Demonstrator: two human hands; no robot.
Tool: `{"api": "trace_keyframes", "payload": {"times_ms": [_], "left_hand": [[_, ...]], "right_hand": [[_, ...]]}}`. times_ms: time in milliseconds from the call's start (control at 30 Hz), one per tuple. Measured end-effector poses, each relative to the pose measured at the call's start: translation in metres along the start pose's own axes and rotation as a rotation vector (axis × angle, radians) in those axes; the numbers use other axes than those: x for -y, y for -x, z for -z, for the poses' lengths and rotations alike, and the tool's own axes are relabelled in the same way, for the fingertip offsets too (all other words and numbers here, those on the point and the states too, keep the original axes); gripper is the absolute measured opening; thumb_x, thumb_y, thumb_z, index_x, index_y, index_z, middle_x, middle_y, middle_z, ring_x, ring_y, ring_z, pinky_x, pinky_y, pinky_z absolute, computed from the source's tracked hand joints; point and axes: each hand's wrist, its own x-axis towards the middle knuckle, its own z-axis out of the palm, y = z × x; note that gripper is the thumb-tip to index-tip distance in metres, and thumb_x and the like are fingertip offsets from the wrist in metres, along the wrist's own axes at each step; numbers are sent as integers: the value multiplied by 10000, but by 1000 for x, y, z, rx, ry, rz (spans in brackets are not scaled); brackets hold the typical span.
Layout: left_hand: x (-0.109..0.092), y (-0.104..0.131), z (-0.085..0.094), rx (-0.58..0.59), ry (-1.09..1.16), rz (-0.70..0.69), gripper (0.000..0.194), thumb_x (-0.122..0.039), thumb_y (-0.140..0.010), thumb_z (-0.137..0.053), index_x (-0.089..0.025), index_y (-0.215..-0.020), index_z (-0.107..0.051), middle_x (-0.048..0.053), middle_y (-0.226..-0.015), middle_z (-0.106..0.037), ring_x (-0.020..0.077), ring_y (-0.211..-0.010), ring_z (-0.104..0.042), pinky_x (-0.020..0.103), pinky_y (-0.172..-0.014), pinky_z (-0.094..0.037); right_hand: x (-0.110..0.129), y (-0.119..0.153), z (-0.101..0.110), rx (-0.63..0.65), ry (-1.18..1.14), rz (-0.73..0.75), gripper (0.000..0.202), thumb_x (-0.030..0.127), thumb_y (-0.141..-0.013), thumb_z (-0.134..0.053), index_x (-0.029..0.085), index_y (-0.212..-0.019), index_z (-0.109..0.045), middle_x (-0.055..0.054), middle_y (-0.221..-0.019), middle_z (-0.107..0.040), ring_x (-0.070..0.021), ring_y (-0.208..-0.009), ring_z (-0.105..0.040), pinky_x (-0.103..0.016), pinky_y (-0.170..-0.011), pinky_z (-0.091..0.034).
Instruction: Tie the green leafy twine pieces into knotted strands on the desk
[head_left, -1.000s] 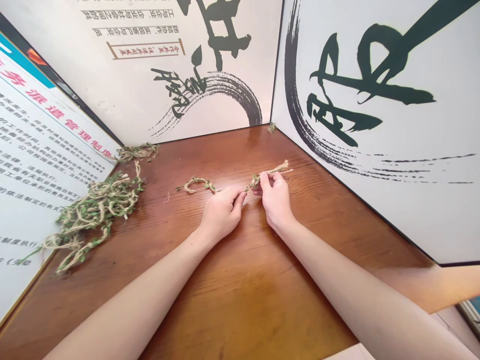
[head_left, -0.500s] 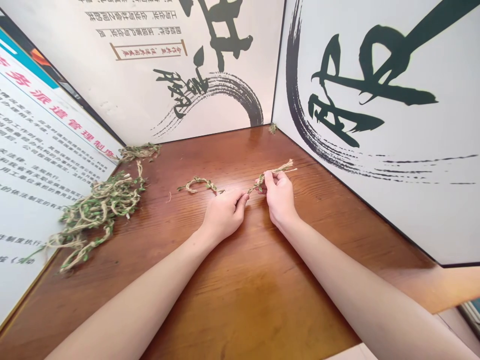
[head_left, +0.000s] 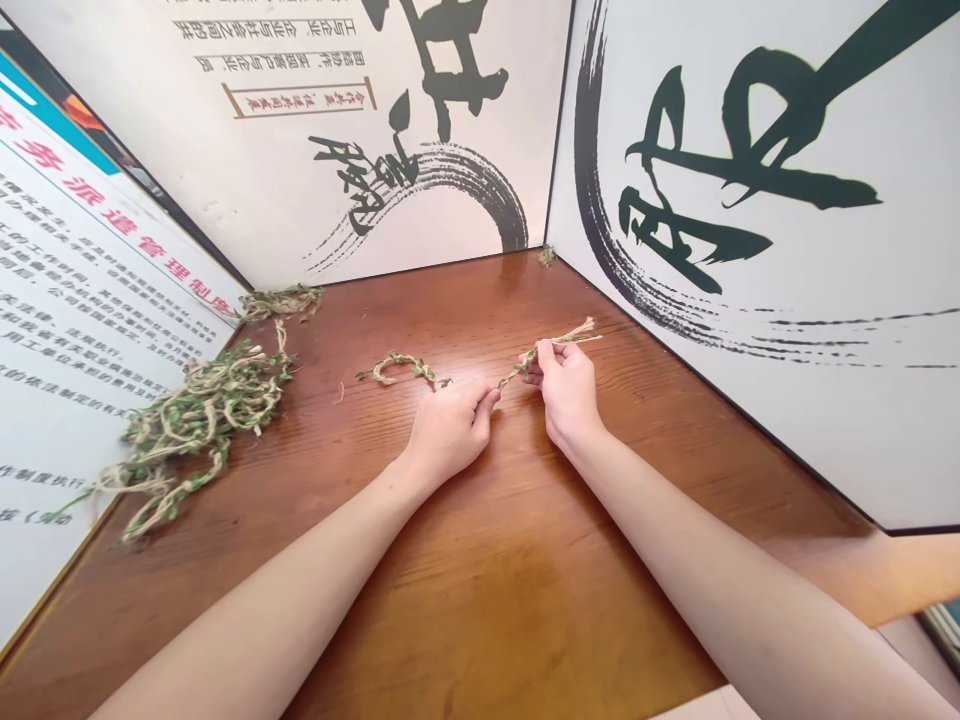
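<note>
A length of twine with small green leaves (head_left: 516, 374) runs between my two hands over the wooden table. My left hand (head_left: 452, 425) pinches it with thumb and forefinger. The rest of this twine (head_left: 405, 360) comes out behind that hand and curls on the tabletop to the left. Further along, my right hand (head_left: 568, 385) grips the twine near its end, fingers closed. Loose, frayed strands (head_left: 581, 332) stick out past these fingers to the upper right. My palms hide part of the twine.
A tangled heap of leafy twine (head_left: 214, 410) lies on the table (head_left: 465, 560) at the left. Behind it sits a smaller bunch (head_left: 281, 302), and a green scrap (head_left: 547, 257) is in the back corner. Printed panels (head_left: 720, 260) stand upright around the table.
My right hand has shifted slightly to the right along the twine, widening the gap between my hands. My left hand has barely moved.
</note>
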Motion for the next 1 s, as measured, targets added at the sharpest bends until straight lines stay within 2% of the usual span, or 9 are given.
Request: {"api": "trace_keyframes", "payload": {"times_ms": [333, 1000], "left_hand": [[-1, -1, 1, 28, -38, 13, 294, -294, -991, -417, -161, -836, -629, 38, -807, -636, 167, -768, -572, 300, -704, -404], [-1, -1, 1, 35, -38, 14, 273, -281, -980, -423, -164, -803, -596, 29, -763, -609, 155, -724, -538, 291, -691, -383]], "right_hand": [[5, -2, 1, -53, -29, -31, 129, 165, -959, -539, 125, -839, -515, 0, -667, -658, -80, -548, -597, -206, -560, -484], [9, -4, 3, -88, -28, -32, 135, 150, -951, -546, 119, -821, -533, 7, -660, -649, -71, -546, -579, -215, -598, -470]]}}
